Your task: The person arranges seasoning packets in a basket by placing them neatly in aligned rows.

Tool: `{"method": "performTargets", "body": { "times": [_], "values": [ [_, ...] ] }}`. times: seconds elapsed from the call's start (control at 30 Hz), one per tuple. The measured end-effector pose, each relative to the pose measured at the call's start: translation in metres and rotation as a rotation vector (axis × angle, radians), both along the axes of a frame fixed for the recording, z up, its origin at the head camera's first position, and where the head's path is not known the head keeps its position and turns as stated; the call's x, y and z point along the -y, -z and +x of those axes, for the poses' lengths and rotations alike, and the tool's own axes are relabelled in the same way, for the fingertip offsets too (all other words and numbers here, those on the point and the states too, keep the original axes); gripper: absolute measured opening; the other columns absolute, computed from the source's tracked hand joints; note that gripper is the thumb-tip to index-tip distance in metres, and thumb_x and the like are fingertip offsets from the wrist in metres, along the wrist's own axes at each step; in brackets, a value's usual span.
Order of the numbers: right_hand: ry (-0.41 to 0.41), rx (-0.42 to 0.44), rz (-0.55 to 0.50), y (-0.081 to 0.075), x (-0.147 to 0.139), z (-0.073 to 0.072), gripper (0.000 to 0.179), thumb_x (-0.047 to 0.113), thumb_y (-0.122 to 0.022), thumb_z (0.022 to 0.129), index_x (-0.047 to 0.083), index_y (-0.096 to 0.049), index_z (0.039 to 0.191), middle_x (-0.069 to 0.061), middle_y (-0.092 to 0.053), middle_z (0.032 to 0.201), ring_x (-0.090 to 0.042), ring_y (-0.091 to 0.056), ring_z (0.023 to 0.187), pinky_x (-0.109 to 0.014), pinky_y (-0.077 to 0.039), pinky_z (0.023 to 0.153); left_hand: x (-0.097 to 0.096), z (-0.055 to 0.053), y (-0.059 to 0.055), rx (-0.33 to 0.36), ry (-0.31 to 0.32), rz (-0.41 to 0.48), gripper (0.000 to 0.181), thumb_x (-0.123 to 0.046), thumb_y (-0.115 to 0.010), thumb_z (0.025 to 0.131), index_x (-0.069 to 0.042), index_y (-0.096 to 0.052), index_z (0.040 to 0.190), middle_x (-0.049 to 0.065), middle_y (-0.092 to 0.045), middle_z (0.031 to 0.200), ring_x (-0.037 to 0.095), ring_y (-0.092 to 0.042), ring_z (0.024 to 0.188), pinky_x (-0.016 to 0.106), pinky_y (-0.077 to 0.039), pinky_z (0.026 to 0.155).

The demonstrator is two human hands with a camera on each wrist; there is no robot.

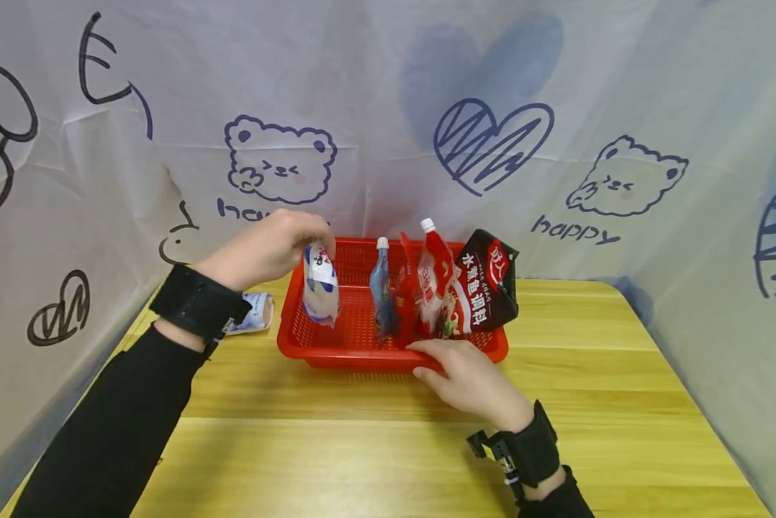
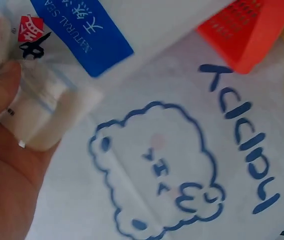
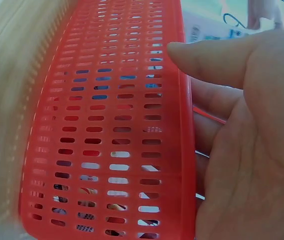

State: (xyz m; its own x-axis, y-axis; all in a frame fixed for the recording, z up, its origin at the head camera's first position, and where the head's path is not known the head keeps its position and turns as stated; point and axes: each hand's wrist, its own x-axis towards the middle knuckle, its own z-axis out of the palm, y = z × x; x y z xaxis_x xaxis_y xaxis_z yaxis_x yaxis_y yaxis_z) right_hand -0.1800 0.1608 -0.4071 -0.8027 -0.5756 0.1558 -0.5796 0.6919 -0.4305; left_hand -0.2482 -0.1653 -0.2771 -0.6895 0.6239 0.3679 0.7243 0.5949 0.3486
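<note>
In the head view my left hand point(image 1: 273, 244) pinches the top of a white and blue sea salt bag point(image 1: 321, 291), which hangs upright within the left end of a red plastic basket point(image 1: 355, 354). Its printed label shows close up in the left wrist view, where the thumb presses on the plastic. My right hand point(image 1: 468, 378) grips the basket's near rim toward the right. In the right wrist view the thumb lies on the outer side, fingers over the inner side. Inside the basket stand a blue spouted pouch point(image 1: 381, 288), a red spouted pouch point(image 1: 436, 280) and a black seasoning packet point(image 1: 489, 284).
A white and blue packet point(image 1: 256, 314) lies on the wooden table point(image 1: 362, 453) just left of the basket. White cloth point(image 1: 388, 86) with drawn bears and hearts encloses the table at the back and sides.
</note>
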Motion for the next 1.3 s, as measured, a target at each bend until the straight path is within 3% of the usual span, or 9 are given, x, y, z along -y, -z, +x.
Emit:
{"method": "performTargets", "body": {
  "times": [0.33,0.53,0.83,1.07,1.3],
  "values": [
    [0.004,-0.05,0.024,0.003,0.001,-0.001,0.037,0.024,-0.073,0.099,0.012,-0.069,0.133,-0.006,-0.073,0.126,-0.023,-0.07,0.112,-0.045,-0.055,0.098,-0.019,-0.033,0.033,0.061,0.03,-0.143,0.031,0.013,-0.058,0.093,-0.011,-0.078,0.087,0.002,-0.071,0.085,0.019,-0.063,0.078,0.033,-0.059,0.074],
    [0.0,-0.035,0.021,0.002,0.003,0.0,0.037,0.023,-0.073,0.098,0.011,-0.069,0.133,-0.006,-0.072,0.127,-0.024,-0.07,0.114,-0.047,-0.054,0.1,-0.029,-0.043,0.051,0.066,0.072,-0.143,0.035,0.013,-0.056,0.091,-0.011,-0.08,0.087,0.0,-0.073,0.084,0.017,-0.065,0.076,0.029,-0.06,0.072],
    [0.003,-0.045,0.029,0.002,0.005,0.0,0.037,0.024,-0.074,0.098,0.012,-0.069,0.133,-0.005,-0.073,0.127,-0.023,-0.07,0.114,-0.047,-0.054,0.1,-0.039,-0.048,0.06,0.019,0.099,-0.116,0.033,0.014,-0.059,0.09,-0.011,-0.08,0.084,0.0,-0.074,0.084,0.017,-0.067,0.079,0.033,-0.061,0.079],
    [0.014,-0.052,0.038,0.004,0.003,0.001,0.038,0.026,-0.074,0.098,0.012,-0.069,0.133,-0.005,-0.072,0.128,-0.025,-0.069,0.116,-0.048,-0.052,0.101,-0.042,-0.046,0.062,-0.002,0.034,-0.126,0.035,0.015,-0.06,0.09,-0.012,-0.083,0.085,0.003,-0.078,0.104,0.022,-0.07,0.105,0.039,-0.057,0.098],
    [0.032,-0.054,0.055,0.004,0.002,0.0,0.039,0.026,-0.074,0.097,0.013,-0.069,0.134,-0.006,-0.072,0.129,-0.026,-0.068,0.117,-0.048,-0.051,0.101,-0.041,-0.043,0.065,-0.065,-0.024,-0.162,0.038,0.016,-0.059,0.089,-0.012,-0.085,0.095,0.005,-0.077,0.112,0.024,-0.067,0.114,0.04,-0.054,0.103]
  ]
}}
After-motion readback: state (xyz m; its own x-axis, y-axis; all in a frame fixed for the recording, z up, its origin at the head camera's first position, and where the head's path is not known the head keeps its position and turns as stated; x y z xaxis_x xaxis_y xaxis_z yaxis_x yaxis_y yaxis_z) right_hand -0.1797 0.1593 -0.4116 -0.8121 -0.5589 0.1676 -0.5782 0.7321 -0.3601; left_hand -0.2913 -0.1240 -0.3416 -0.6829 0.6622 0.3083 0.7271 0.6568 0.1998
